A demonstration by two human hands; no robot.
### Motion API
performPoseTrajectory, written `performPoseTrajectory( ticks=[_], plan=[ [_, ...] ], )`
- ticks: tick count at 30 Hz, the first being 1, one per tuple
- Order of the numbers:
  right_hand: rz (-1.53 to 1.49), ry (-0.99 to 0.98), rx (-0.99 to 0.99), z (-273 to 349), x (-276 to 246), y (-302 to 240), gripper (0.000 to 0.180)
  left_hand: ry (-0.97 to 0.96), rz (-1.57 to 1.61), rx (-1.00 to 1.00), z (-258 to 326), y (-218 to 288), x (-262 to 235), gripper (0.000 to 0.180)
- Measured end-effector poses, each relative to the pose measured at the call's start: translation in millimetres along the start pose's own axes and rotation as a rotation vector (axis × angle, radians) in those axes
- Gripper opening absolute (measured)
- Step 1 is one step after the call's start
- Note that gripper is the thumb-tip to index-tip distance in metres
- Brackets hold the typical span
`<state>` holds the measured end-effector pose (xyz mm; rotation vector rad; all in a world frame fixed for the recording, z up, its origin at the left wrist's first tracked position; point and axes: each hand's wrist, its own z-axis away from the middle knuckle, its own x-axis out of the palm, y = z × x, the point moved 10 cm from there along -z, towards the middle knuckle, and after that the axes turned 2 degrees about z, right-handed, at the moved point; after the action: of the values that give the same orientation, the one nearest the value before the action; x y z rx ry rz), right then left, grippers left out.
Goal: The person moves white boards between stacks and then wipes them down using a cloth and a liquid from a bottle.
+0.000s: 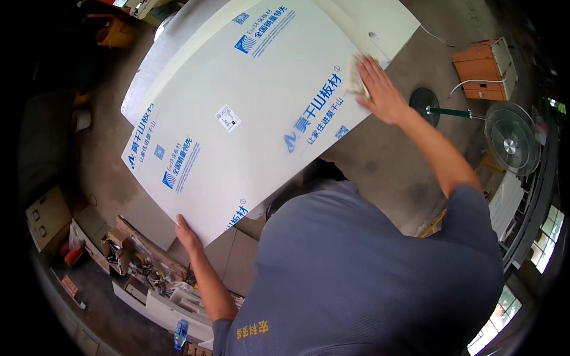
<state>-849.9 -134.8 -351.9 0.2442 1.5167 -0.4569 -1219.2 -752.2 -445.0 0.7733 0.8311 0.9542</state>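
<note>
Off-white cloth (355, 82) was pinned under R hand (383, 93), kept nearly flat; L hand (189, 237) was set at near-L corner of blue-printed white panel (237, 160), fingers part hidden, grip couldn't be told. Panel was laid before torso (380, 255), w/ pedestal fan (509, 145) stood to R.

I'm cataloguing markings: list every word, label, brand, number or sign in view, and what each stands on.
Wording and brands are withheld; only kind and place are given.
White panel: large and small blue lettering with blue logos, repeated.
White panel: blue square codes.
White label on the panel: dark print, too small to read.
Grey shirt: yellow lettering.
Bottle: any print too small to read.
</note>
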Motion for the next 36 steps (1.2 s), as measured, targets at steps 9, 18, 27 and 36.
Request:
performPoseTrajectory(
  ticks=[9,18,27,36],
  plan=[
    [-0.442,-0.101,-0.483,26,30,-360,0.084,-0.091,-0.007,0.068,-8,10,8,0.053],
    [0.014,0.234,0.388,28,27,-66,0.082,0.052,-0.26,0.354,5,31,-2,0.05],
    [-0.255,0.053,0.85,59,22,48,0.058,0.092,-0.503,0.369,-4,34,-15,0.049],
    [-0.967,0.26,0.795,84,55,51,0.059,-0.133,0.013,0.078,-66,25,-53,0.06]
  ],
)
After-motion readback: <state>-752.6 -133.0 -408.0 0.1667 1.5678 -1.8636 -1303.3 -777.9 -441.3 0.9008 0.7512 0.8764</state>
